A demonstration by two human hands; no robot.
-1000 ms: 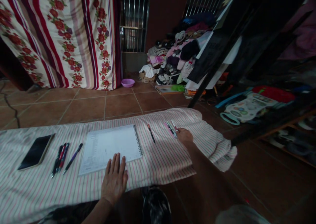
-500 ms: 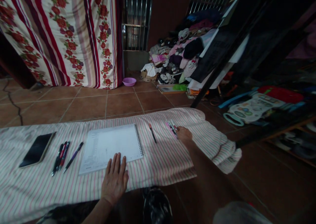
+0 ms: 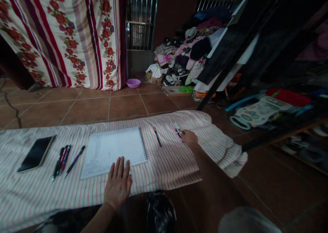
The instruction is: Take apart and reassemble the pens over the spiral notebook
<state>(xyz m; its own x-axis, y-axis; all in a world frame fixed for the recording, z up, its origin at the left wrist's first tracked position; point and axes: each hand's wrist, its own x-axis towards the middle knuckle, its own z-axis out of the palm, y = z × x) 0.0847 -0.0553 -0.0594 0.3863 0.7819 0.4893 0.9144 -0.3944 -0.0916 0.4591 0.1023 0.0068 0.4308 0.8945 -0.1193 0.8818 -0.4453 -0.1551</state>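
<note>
My left hand [image 3: 118, 181] lies flat with its fingers stretched out over the near edge of a white spiral notebook [image 3: 115, 144]. At the right, my right hand [image 3: 190, 137] has its fingers curled in at the near ends of a small bunch of pens [image 3: 176, 132], pink, white and dark. The fingertips are partly hidden, so the exact grip is hard to see. Between the notebook and that bunch lies a black pen with an orange end [image 3: 157, 136]. Left of the notebook are a purple and black pen [image 3: 74, 161] and several dark and red pens [image 3: 61, 161] side by side.
A dark-screened phone [image 3: 37, 153] rests at the left on the striped cloth [image 3: 169, 168]. Beyond it are the tiled floor [image 3: 89, 109], a purple basin [image 3: 133, 83] and a heap of clothes [image 3: 189, 51]. A dark slanted post [image 3: 217, 80] stands past the cloth's right end.
The view has shifted slightly, so everything sits a little further left and up. Both hands keep their places, the left on the notebook and the right at the pens.
</note>
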